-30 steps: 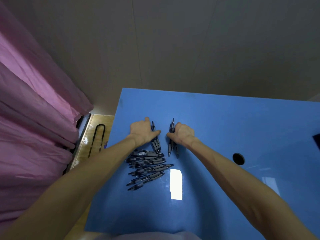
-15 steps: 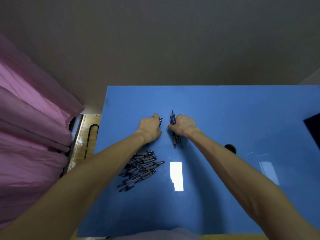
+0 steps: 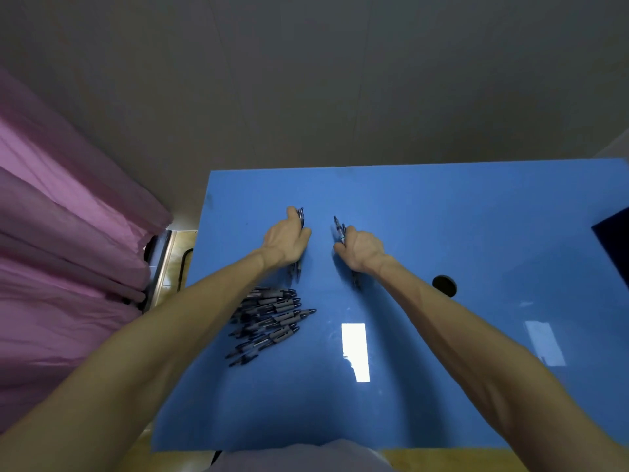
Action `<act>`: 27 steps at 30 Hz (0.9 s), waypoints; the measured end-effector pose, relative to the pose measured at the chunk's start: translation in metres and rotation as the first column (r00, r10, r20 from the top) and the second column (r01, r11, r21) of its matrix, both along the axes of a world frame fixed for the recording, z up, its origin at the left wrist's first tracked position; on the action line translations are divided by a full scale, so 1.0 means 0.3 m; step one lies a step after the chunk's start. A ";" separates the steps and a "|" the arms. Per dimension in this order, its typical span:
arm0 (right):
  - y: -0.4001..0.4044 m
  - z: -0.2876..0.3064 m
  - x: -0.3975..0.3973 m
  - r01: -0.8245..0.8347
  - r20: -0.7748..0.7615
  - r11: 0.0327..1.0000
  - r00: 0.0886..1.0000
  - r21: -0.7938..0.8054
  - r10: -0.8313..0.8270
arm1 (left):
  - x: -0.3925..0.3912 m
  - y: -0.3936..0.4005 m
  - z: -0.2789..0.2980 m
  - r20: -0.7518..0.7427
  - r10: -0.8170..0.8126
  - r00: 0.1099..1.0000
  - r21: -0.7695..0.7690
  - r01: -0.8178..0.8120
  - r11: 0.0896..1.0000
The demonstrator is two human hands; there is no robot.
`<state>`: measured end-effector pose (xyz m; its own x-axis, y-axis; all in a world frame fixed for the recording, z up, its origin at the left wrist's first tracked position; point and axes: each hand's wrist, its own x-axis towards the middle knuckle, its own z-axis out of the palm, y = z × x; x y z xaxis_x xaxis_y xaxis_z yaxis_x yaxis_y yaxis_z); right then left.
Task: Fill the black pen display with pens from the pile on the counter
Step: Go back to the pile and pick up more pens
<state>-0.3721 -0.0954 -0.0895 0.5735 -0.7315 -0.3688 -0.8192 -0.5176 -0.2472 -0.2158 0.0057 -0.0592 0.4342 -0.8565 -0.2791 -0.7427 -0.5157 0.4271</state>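
Hands (image 3: pixel 287 241) (image 3: pixel 360 250) grip pens mid-counter (image 3: pixel 442 206), pile (image 3: pixel 269 318) near left edge

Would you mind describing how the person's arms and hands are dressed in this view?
Both forearms are bare from the bottom edge of the picture to the wrist, with no sleeves in view. The left hand and right hand wear no gloves, and no watch, bracelet or ring is visible on either.

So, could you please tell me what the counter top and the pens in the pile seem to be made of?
Counter top: a smooth, glossy blue sheet, perhaps laminate or acrylic; it mirrors a bright ceiling light.
Pens in the pile: seemingly plastic, with grey matte grip sleeves that may be rubber and dark tips; too small to be sure.
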 end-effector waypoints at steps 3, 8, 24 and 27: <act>-0.021 0.004 -0.046 0.070 0.116 0.981 0.989 0.183 -0.092 | -0.023 0.014 0.030 -0.153 0.057 0.987 -0.023 -0.061 0.998; -0.024 -0.006 -0.098 0.111 0.306 0.920 0.922 0.375 -0.236 | -0.075 0.030 0.078 -0.308 0.097 0.946 -0.071 -0.125 0.990; 0.133 0.243 -0.477 0.334 0.608 0.847 0.591 0.414 -0.530 | -0.328 0.072 0.350 -0.254 -0.061 0.965 -0.303 -0.020 0.953; 0.179 0.304 -0.618 0.415 0.624 0.799 0.501 0.435 -0.600 | -0.426 0.098 0.372 -0.263 -0.139 0.955 -0.351 0.040 0.936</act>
<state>-0.5575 -0.0419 0.0016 0.2641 -0.9436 -0.1995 -0.4372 0.0673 -0.8969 -0.3435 0.0352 0.0523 0.2981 -0.9524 -0.0646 -0.6038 -0.2405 0.7600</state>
